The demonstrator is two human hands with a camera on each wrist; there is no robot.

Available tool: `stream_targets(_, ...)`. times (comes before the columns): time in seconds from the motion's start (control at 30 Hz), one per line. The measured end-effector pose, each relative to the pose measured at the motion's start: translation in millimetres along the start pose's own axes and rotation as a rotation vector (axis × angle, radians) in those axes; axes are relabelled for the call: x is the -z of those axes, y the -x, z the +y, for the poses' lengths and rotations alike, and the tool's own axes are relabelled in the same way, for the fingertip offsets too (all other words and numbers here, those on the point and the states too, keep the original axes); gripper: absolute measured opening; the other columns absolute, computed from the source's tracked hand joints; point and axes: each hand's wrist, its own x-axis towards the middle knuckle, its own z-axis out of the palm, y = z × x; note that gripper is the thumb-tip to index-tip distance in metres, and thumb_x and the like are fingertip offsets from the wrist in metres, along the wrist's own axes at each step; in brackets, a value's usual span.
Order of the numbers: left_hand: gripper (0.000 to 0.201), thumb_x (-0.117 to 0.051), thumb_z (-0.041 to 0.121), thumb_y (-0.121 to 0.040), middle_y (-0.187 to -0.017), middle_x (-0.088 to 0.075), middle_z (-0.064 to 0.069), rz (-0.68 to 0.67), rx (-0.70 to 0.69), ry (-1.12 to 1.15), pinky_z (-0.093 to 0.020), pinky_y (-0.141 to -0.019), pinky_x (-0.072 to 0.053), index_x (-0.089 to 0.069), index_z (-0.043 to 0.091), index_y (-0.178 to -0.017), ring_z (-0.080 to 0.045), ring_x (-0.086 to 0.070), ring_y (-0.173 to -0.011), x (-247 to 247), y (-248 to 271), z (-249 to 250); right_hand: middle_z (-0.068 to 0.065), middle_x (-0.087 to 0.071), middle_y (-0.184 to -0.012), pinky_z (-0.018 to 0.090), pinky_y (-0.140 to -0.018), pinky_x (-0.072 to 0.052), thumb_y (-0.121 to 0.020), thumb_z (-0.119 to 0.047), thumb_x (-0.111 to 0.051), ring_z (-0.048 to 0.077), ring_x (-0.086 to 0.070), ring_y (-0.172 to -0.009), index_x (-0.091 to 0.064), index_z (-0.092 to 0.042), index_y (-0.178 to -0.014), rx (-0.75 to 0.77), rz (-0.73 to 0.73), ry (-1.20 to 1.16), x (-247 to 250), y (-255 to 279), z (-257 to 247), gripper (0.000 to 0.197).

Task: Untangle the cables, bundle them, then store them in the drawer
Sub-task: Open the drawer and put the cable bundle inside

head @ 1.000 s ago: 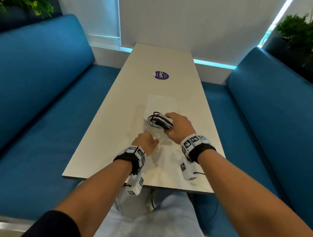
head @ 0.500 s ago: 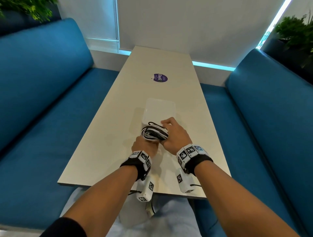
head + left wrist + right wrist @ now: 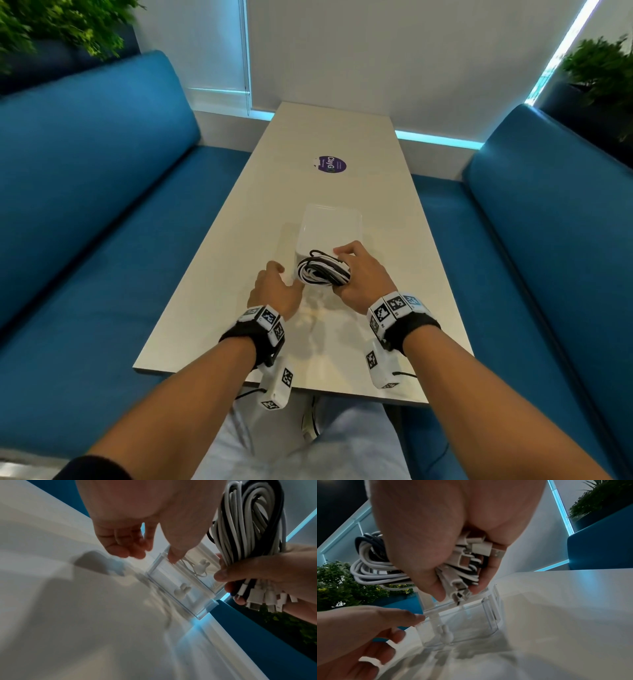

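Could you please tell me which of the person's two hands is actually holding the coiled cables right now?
The right hand grips the cable bundle above the clear drawer. The left hand holds nothing; its fingertips only touch the drawer's rim.

A pale table [image 3: 219, 274] carries a clear drawer box [image 3: 330, 228] and purple sticker [image 3: 331, 164].

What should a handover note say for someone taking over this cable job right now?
Right hand: grips the coiled cable bundle, black and white, plugs gathered at the fingers, just above the clear drawer.
Left hand: holds nothing, fingers loose, thumb at the drawer's near left edge.
Drawer: pulled out of its white box on the table.
Done: cables untangled and bundled.
Left: lower the bundle in, slide the drawer shut.
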Motion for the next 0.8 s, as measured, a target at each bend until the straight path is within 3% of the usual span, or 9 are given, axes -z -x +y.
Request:
stream_targets(0.07, 0.046, -0.055, 0.061, -0.078, -0.107, -0.061, -0.004, -0.073, -0.016, 0.024, -0.032, -0.068, -0.044, -0.057, 0.025, -0.106, -0.025, -0.061, -0.083, -3, -3, -1, -0.022, -0.040, -0.134, 0.036, -0.085, -0.054, -0.078, -0.024, -0.071, 0.017, -0.064, -0.095, -0.061, -0.026, -0.122, -0.003, -0.005, 0.003, 0, 0, 0, 0.045)
stream_targets(0.13, 0.035, -0.057, 0.053, -0.073, -0.102, -0.062, -0.009, -0.127, -0.047, 0.028, -0.029, -0.057, -0.038, -0.057, 0.022, -0.088, -0.019, -0.057, -0.070, -2, -1, 2, -0.023, -0.040, -0.134, 0.037, -0.085, -0.054, -0.078, -0.024, -0.071, 0.017, -0.064, -0.096, -0.060, -0.026, -0.124, -0.004, 0.001, 0.002, -1, 0, 1, 0.047)
stream_targets(0.2, 0.028, -0.063, 0.041, -0.074, -0.091, -0.061, -0.008, -0.197, -0.079, -0.012, -0.028, -0.052, -0.034, -0.053, 0.016, -0.081, -0.016, -0.053, -0.064, 5, 0, 4, -0.024, -0.039, -0.134, 0.037, -0.085, -0.055, -0.078, -0.023, -0.072, 0.016, -0.063, -0.096, -0.060, -0.026, -0.126, -0.005, 0.003, -0.008, -2, 0, 3, 0.050)
stream_targets(0.37, 0.021, -0.070, 0.034, -0.079, -0.082, -0.068, 0.001, -0.554, -0.184, -0.330, -0.025, -0.063, -0.044, -0.065, 0.016, -0.088, -0.016, -0.061, -0.074, 43, -3, 4, -0.027, -0.037, -0.133, 0.035, -0.084, -0.055, -0.078, -0.022, -0.073, 0.013, -0.064, -0.093, -0.059, -0.028, -0.125, -0.012, 0.005, -0.035, -5, 0, 5, 0.049)
stream_targets(0.5, 0.014, -0.070, 0.031, -0.078, -0.068, -0.065, 0.007, -0.612, -0.272, -0.513, -0.021, -0.055, -0.040, -0.065, 0.018, -0.076, -0.009, -0.056, -0.061, 57, -5, 8, -0.027, -0.037, -0.134, 0.035, -0.083, -0.056, -0.079, -0.022, -0.072, 0.012, -0.064, -0.092, -0.059, -0.029, -0.124, 0.001, 0.004, -0.024, -5, 0, 6, 0.048)
stream_targets(0.7, 0.023, -0.074, 0.038, -0.077, -0.073, -0.075, 0.008, -0.793, -0.183, -0.550, -0.022, -0.063, -0.050, -0.073, 0.017, -0.086, -0.003, -0.067, -0.063, 61, -6, 17, -0.026, -0.036, -0.139, 0.038, -0.078, -0.056, -0.082, -0.023, -0.069, 0.014, -0.064, -0.093, -0.061, -0.028, -0.118, 0.016, -0.024, 0.077, 0, 2, 2, 0.038)
stream_targets(0.77, 0.027, -0.073, 0.040, -0.078, -0.080, -0.076, 0.004, -0.719, -0.223, -0.530, -0.023, -0.064, -0.050, -0.071, 0.015, -0.089, -0.008, -0.067, -0.068, 60, -9, 19, -0.024, -0.036, -0.140, 0.039, -0.076, -0.056, -0.083, -0.023, -0.068, 0.017, -0.065, -0.094, -0.061, -0.025, -0.115, 0.025, -0.029, 0.138, 2, 2, 0, 0.034)
stream_targets(0.8, 0.030, -0.073, 0.038, -0.079, -0.092, -0.075, 0.000, -0.588, -0.261, -0.501, -0.025, -0.067, -0.050, -0.066, 0.015, -0.095, -0.013, -0.065, -0.075, 59, -13, 19, -0.023, -0.037, -0.141, 0.038, -0.075, -0.056, -0.083, -0.024, -0.068, 0.018, -0.065, -0.095, -0.060, -0.024, -0.115, 0.030, -0.031, 0.169, 4, 1, -2, 0.033)
